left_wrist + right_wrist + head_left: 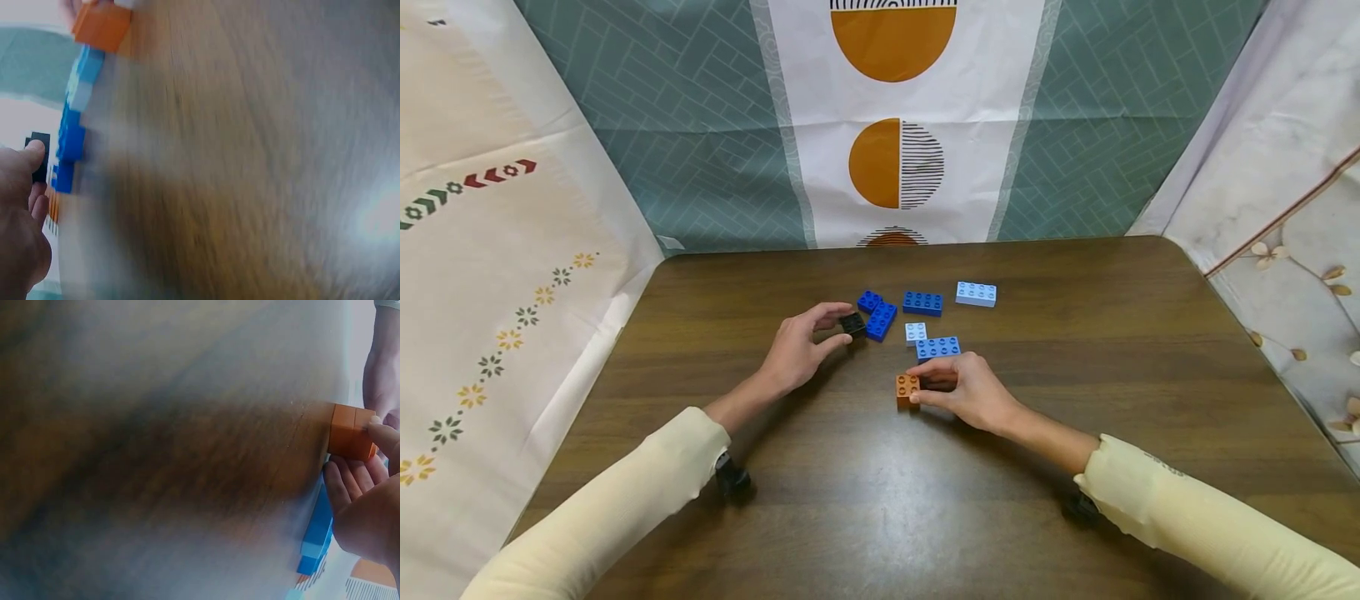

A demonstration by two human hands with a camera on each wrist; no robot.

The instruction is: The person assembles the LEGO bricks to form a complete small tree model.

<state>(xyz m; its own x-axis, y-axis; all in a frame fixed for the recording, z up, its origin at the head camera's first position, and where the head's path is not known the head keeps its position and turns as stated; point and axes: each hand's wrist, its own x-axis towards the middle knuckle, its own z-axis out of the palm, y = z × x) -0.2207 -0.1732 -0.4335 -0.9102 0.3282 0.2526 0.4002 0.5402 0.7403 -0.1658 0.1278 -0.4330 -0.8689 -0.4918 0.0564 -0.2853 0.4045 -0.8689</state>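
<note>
My left hand [797,348] pinches a small black toy building brick [852,324] between thumb and fingers. Touching or just beside that brick is a dark blue eight-stud brick [881,321], with a smaller dark blue brick [870,301] behind it. Nearer to me, my right hand [972,392] holds an orange four-stud brick [907,391] by its sides. A seam line crosses the orange brick [352,432] in the right wrist view. Right behind the right hand's fingers lies a medium blue brick [937,347], and a small pale blue brick [915,333] adjoins its left corner.
Farther back on the brown wooden table [880,508] lie another dark blue brick [922,303] and a pale blue eight-stud brick [976,293]. Patterned cloth [700,125] hangs beyond the table's far edge, with more cloth at both sides.
</note>
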